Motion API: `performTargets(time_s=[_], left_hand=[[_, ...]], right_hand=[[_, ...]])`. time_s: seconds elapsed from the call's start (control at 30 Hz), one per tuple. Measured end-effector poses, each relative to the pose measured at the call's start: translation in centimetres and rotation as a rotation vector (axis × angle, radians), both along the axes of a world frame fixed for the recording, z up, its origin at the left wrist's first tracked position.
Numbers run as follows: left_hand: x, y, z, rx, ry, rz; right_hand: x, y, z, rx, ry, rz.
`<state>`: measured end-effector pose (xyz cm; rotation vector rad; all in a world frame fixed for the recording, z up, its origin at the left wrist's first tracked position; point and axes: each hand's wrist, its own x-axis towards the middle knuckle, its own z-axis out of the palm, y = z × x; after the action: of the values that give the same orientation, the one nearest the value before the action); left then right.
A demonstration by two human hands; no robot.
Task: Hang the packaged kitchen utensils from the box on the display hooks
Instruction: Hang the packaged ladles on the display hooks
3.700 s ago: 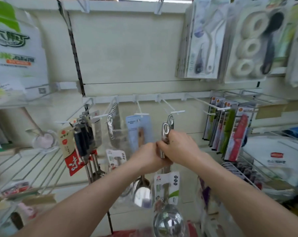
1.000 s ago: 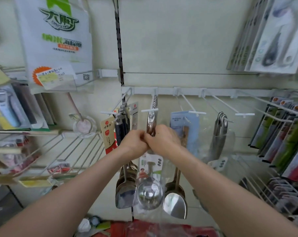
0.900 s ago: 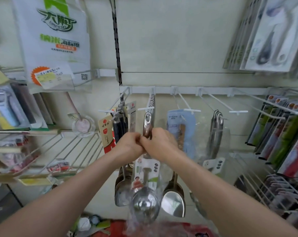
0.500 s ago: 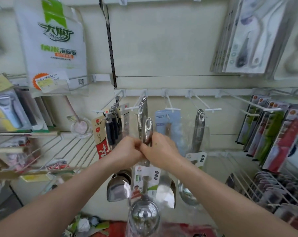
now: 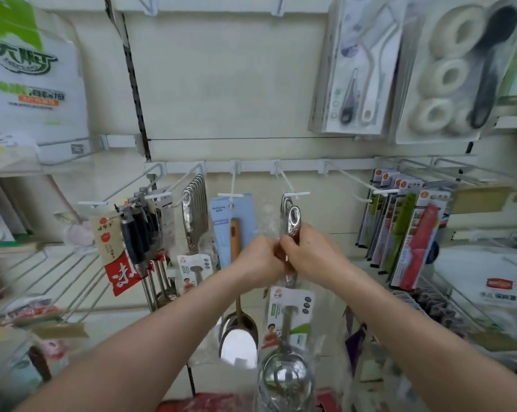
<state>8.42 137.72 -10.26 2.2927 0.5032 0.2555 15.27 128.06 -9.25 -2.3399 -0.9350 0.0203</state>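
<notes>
Ladle shifted right, now at 6 o'clock of hook. Left hand and right hand clamp its handle; unhung.

We stand in a shop: ladles and carded packs hang in rows on wall hooks beside wire shelves.

Packaged steel ladle, upright, handle eye just below hook

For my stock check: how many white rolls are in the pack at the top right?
3 white rolls, stacked in the pack: top, middle, bottom. A fourth may be partly hidden beside the black handle.
</notes>
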Motion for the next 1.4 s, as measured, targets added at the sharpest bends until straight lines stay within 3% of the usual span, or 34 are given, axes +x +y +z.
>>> performTargets(time_s=[0.47, 0.63, 0.77, 0.83, 0.93, 1.03, 1.17, 1.4], left_hand=[[1.2, 1.0, -0.4, -0.013, -0.031, -0.048], [1.1, 2.3, 0.4, -0.269, 0.003, -0.024], [1.2, 3.1, 0.1, -0.598, -0.263, 0.121], [1.7, 2.4, 0.3, -0.653, -0.304, 0.08], [2.6, 1.2, 0.8, -0.659, -0.143, -0.047], [3.2, 1.5, 1.5, -0.794, -0.01, -0.08], [3.6, 2.4, 1.5, -0.864, 0.021, -0.039], [3.7, 3.7, 1.4, -0.896, 0.081, -0.1]], right_hand=[[1.3, 0.8, 0.4, -0.059, -0.005, 0.071], [1.4, 0.2, 1.3, -0.036, -0.004, 0.069], [1.1, -1.1, 1.2, -0.049, 0.023, 0.115], [0.7, -1.5, 0.8, -0.056, 0.039, 0.159], [0.4, -1.7, 0.5, -0.06, 0.05, 0.186], [0.3, -1.6, 0.7, -0.039, 0.029, 0.154], [0.3, -0.2, 1.1, -0.056, -0.06, 0.147], [0.7, 0.6, 1.0, -0.075, -0.019, 0.081]])
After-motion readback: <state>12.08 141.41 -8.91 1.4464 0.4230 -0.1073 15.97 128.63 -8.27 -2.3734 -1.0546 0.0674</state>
